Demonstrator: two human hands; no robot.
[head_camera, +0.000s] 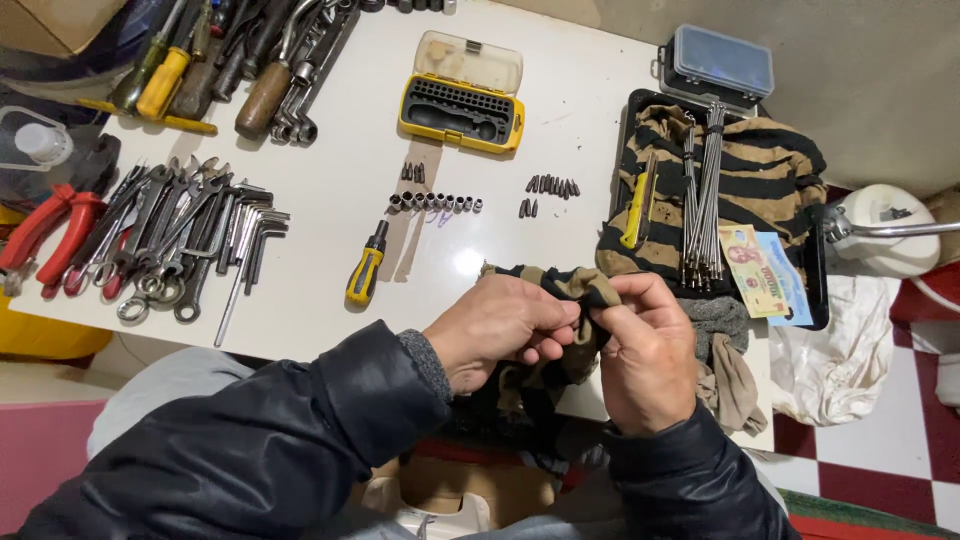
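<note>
I have both hands on a striped rag (560, 285), black and tan, held just above the near edge of the white table (330, 210). My left hand (500, 330) is closed on the cloth from the left, fingers curled in with the fabric bunched under them. My right hand (650, 350) pinches the same cloth from the right, thumb and forefinger pressed together on a dark fold near the top. The two hands meet almost knuckle to knuckle, and the rest of the rag hangs down between my wrists, off the table edge.

As I judge it, this is the rubbing or wiping step: something small may be wrapped in that pinch, but the fabric hides it and I cannot tell what. The next move seems to call for a firm hold with the left while the right works the fold, without letting the loose end drag.

The rag looks soft, worn and crumpled, its stripes broken up by the creases. A second cloth of the same pattern (760, 180) lies in a black tray (815, 290) to my right, under a bundle of thin steel rods (703, 190). Ahead of my hands lie a yellow-handled screwdriver (366, 266), a row of small sockets (435, 202) and an open yellow bit case (462, 95).
</note>
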